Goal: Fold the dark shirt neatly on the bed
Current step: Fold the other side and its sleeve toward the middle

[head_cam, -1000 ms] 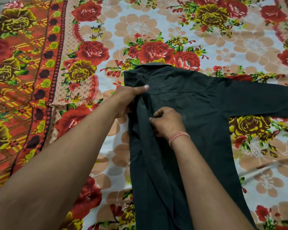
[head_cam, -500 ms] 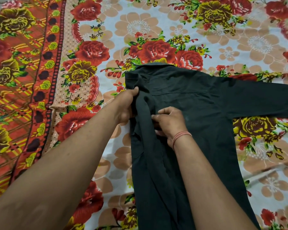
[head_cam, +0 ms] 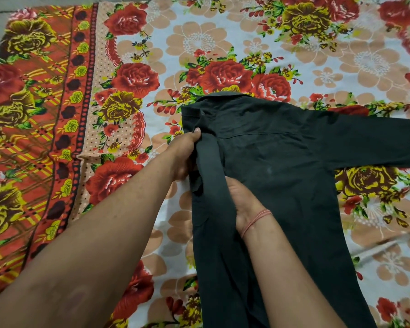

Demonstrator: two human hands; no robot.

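**Head view: dark shirt (head_cam: 282,185) flat on the bed (head_cam: 376,247), both hands at its left side**

Spread across a floral sheet (head_cam: 133,76) of red and yellow roses, the shirt lies flat with its collar (head_cam: 223,95) pointing away from the person; its lower part runs out of the bottom of the picture. One outstretched sleeve (head_cam: 369,143) lies flat over the sheet and reaches the right edge of the picture. The folded sleeve (head_cam: 213,183) is turned in over the body of the shirt; it runs as a narrow strip from the shoulder down toward the person.

At the shirt's left shoulder edge, just below the collar, sits the left hand (head_cam: 184,155); its thumb (head_cam: 196,133) lies on top of the cloth, and the fingers (head_cam: 187,170) curl in at the edge below it, so the hand pinches the turned-in edge. Its forearm comes in from the lower left across the sheet.

The right hand (head_cam: 245,200) is on the middle of the shirt, touching the folded strip and nearer the person than the left hand. Its fingers go in under the strip and are hidden by it; whether they clench the cloth or lie loose cannot be told. A pinkish thread band (head_cam: 256,220) circles that wrist. The two hands are near each other, with the strip between them.
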